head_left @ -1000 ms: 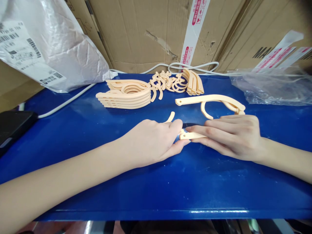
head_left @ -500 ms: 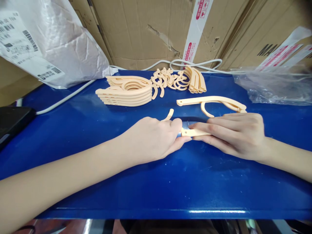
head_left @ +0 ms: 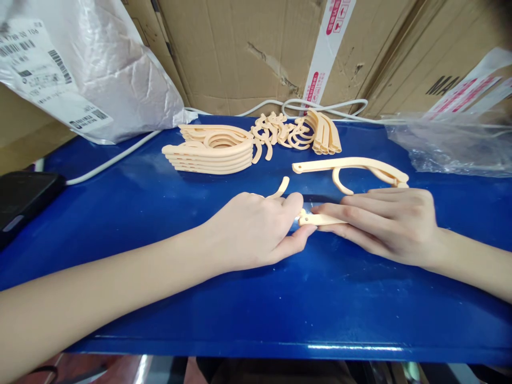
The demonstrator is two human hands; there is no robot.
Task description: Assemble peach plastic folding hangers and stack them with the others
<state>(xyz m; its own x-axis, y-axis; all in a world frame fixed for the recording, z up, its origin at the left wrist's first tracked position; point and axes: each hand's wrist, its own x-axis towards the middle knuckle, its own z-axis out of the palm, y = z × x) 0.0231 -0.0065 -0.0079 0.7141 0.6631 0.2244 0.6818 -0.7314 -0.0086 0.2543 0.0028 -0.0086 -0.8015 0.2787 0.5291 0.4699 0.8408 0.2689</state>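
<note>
On the blue table [head_left: 160,224] my left hand [head_left: 256,232] is closed around a small peach hook piece [head_left: 281,188] whose curved tip pokes out above the knuckles. My right hand [head_left: 390,224] pinches a peach hanger arm [head_left: 320,219], its end meeting the left thumb and forefinger. Just behind the right hand lies an assembled peach hanger [head_left: 352,166] with its hook down. A stack of hanger arms [head_left: 210,152], a heap of loose hooks [head_left: 276,133] and a second stack of arms [head_left: 325,136] lie at the back.
Cardboard boxes [head_left: 248,48] wall the back. A white plastic bag with labels [head_left: 88,69] sits back left, a clear plastic bag [head_left: 452,144] back right. A white cable [head_left: 116,159] runs across the back. A black phone [head_left: 22,200] lies at the left edge.
Both hands stay pressed together around the hook and arm, with only small shifts; the view has moved slightly.
</note>
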